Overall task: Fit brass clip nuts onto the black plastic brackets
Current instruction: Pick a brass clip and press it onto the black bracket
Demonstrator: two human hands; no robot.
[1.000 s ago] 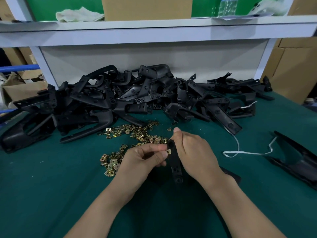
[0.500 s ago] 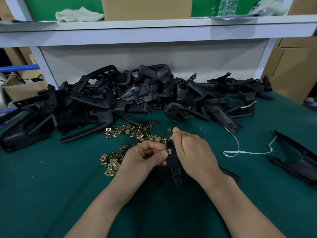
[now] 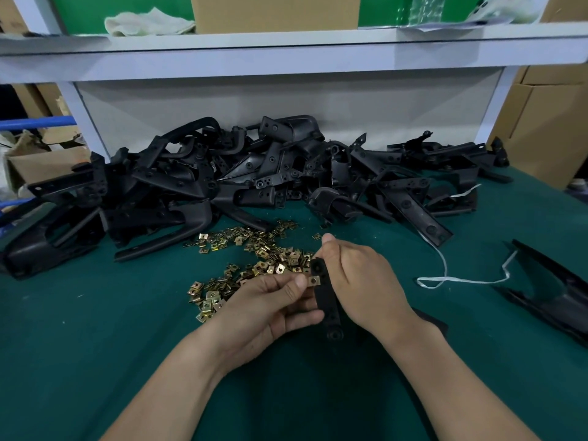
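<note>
Brass clip nut (image 3: 313,281), small and square with a hole in it, sits against the left edge of a black plastic bracket (image 3: 329,305), which is held just above the green tabletop (image 3: 95,329) near the middle of the view. The left hand (image 3: 264,313) pinches the nut between thumb and forefinger, with its other fingers (image 3: 305,316) curled in toward the bracket. The right hand (image 3: 362,281) grips the bracket's upper part, fingers wrapped round it and thumb raised beside its top end. The bracket is a narrow strip with round holes.

Just behind the hands lies a loose scatter of clip nuts (image 3: 254,259). Behind that is a large pile of black brackets (image 3: 254,179). A white cord (image 3: 445,278) lies to the right, near another black part (image 3: 550,294). A shelf (image 3: 286,55) above carries a cardboard box (image 3: 273,11), a cloth (image 3: 146,22) and a clear bottle (image 3: 426,7), any print on it too blurred to read
</note>
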